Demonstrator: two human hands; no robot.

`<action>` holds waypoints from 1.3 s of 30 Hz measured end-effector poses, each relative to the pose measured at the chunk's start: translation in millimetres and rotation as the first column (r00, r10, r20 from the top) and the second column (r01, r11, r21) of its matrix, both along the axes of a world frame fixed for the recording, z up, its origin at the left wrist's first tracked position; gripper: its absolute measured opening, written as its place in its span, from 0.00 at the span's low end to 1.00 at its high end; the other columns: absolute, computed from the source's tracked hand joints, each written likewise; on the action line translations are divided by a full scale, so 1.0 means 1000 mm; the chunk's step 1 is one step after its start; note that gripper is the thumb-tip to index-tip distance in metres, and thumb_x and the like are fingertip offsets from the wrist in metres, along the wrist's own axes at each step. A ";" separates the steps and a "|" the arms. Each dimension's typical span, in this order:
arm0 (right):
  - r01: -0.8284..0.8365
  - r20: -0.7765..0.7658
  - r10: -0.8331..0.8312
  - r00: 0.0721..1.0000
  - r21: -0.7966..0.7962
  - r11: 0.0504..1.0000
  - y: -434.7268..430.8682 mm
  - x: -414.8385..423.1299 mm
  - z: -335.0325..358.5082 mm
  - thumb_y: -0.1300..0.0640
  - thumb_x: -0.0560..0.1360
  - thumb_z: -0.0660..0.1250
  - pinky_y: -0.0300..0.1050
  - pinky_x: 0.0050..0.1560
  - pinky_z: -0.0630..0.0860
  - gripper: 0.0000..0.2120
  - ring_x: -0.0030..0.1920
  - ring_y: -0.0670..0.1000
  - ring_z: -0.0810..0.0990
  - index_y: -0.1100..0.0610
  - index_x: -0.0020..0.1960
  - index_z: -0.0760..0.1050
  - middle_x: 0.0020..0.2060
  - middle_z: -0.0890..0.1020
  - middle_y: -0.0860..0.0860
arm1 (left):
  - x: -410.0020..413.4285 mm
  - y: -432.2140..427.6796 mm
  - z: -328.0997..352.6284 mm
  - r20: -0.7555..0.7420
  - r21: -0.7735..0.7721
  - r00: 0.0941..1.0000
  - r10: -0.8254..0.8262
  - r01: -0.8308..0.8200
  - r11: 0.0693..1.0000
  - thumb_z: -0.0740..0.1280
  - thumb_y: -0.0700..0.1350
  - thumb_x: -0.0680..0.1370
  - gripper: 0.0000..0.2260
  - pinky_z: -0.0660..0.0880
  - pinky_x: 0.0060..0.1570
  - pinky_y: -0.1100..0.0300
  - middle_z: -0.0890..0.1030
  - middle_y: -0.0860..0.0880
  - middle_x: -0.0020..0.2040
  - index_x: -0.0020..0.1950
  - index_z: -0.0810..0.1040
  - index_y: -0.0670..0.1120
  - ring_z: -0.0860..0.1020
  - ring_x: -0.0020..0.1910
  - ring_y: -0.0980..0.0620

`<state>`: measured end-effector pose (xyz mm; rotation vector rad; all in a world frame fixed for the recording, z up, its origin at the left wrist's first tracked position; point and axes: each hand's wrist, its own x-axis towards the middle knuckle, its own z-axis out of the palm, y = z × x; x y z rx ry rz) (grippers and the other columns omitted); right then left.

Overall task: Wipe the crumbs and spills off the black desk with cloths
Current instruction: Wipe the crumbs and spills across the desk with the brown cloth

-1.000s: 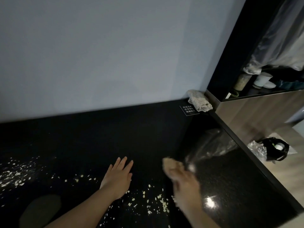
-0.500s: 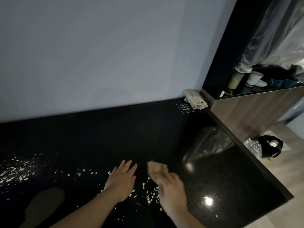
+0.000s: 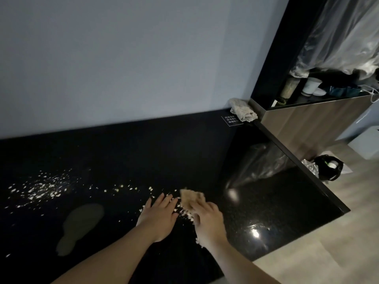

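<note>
Looking down on the glossy black stone desk (image 3: 143, 152), I see the left hand (image 3: 159, 217) lying flat, fingers (image 3: 164, 201) straight and slightly apart. Just beside it the right hand (image 3: 207, 221) grips a crumpled tan cloth (image 3: 192, 198) against the surface. Pale crumbs (image 3: 41, 187) lie scattered to the left and between both hands. A dull grey smear (image 3: 82, 222) sits nearer me. A folded beige cloth (image 3: 243, 112) rests in the back corner.

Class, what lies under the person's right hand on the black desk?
A crumpled tan cloth lies under the right hand, its far end sticking out past the fingers. The hand covers the rest of it and the black desk beneath.
</note>
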<state>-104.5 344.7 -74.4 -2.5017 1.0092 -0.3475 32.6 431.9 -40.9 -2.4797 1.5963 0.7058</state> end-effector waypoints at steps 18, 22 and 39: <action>0.042 0.026 -0.039 0.999 -0.103 0.994 0.019 -0.062 -0.010 0.63 0.68 0.71 0.50 0.56 0.76 0.38 0.64 0.55 0.74 0.48 0.74 0.62 0.69 0.71 0.51 | -0.043 0.105 -0.042 0.109 -0.215 0.826 0.554 -0.524 0.824 0.16 0.72 0.54 0.55 0.35 0.70 0.52 0.37 0.51 0.74 0.73 0.37 0.42 0.34 0.71 0.54; -0.105 -0.059 0.095 0.994 -0.193 0.975 -0.005 -0.069 -0.008 0.58 0.69 0.70 0.51 0.52 0.76 0.26 0.58 0.53 0.78 0.50 0.66 0.72 0.66 0.74 0.51 | -0.043 0.109 -0.038 0.137 -0.180 0.832 0.537 -0.512 0.840 0.21 0.74 0.55 0.55 0.37 0.72 0.52 0.36 0.49 0.76 0.75 0.36 0.43 0.31 0.70 0.54; 0.096 0.111 -0.074 0.991 -0.215 0.972 -0.016 -0.056 -0.005 0.68 0.69 0.62 0.48 0.57 0.75 0.29 0.58 0.54 0.75 0.55 0.69 0.69 0.62 0.76 0.50 | -0.014 0.163 -0.051 0.158 -0.137 0.898 0.410 -0.392 0.910 0.43 0.68 0.77 0.38 0.43 0.71 0.55 0.71 0.44 0.69 0.68 0.69 0.39 0.59 0.71 0.50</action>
